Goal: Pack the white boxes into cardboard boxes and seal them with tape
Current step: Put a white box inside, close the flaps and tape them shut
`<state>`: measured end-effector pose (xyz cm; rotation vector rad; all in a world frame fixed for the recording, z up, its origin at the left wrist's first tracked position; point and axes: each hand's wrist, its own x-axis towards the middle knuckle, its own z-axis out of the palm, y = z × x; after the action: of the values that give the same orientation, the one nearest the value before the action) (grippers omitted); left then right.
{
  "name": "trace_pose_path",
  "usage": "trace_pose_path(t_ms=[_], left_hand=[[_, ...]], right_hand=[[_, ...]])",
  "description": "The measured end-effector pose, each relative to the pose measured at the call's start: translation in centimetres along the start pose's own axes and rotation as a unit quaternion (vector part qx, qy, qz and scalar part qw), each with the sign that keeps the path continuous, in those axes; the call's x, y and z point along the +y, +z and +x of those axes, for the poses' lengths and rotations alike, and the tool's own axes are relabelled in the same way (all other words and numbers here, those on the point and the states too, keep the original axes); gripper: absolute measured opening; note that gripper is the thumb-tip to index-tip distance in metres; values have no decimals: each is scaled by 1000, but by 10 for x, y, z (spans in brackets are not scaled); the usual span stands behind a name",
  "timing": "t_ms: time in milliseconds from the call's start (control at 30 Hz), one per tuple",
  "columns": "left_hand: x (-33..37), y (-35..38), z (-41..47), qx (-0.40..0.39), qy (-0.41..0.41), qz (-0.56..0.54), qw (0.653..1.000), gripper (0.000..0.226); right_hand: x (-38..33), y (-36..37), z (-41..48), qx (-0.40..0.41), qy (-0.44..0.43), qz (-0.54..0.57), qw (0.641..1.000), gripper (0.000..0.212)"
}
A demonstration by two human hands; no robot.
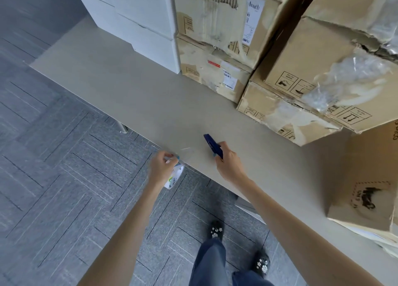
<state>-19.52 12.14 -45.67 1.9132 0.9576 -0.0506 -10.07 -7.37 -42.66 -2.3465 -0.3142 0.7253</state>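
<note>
My right hand (228, 163) grips a dark blue utility knife (212, 144) just above the beige table (133, 87), its tip pointing away from me. At the table's near edge, my left hand (161, 167) pinches a roll of clear tape (174, 176) with a white printed core; a short clear strip (186, 151) stretches from it onto the tabletop. White boxes (137, 16) are stacked at the back of the table. Worn cardboard boxes (217, 42) stand beside them, and two more cardboard boxes (318, 81) lie to the right.
Another cardboard box (366, 188) with a black stamp sits at the table's right, near its front edge. Grey carpet tiles (53, 167) cover the floor on the left. My legs and black shoes (216, 229) are below the table edge.
</note>
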Motion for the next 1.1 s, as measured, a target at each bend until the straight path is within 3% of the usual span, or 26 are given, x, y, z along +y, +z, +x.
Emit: trace_pose_path(t_ms=[200, 333, 500, 700, 900, 1100], left_hand=[[30, 0, -13, 28, 69, 148, 986, 12], [44, 0, -24, 28, 111, 168, 979, 8], [57, -10, -34, -9, 142, 96, 985, 13], [87, -38, -43, -88, 163, -25, 982, 10], [128, -46, -54, -163, 191, 16, 968, 8], [170, -25, -84, -322, 208, 49, 922, 25]], right_hand=[[-12, 0, 12, 1, 42, 14, 999, 17], [-20, 1, 21, -18, 110, 161, 981, 24], [-36, -13, 18, -73, 156, 361, 917, 33], [-38, -39, 6, -156, 148, 450, 867, 20], [-44, -82, -22, -88, 104, 406, 904, 9], [-16, -139, -80, 57, 93, 393, 913, 7]])
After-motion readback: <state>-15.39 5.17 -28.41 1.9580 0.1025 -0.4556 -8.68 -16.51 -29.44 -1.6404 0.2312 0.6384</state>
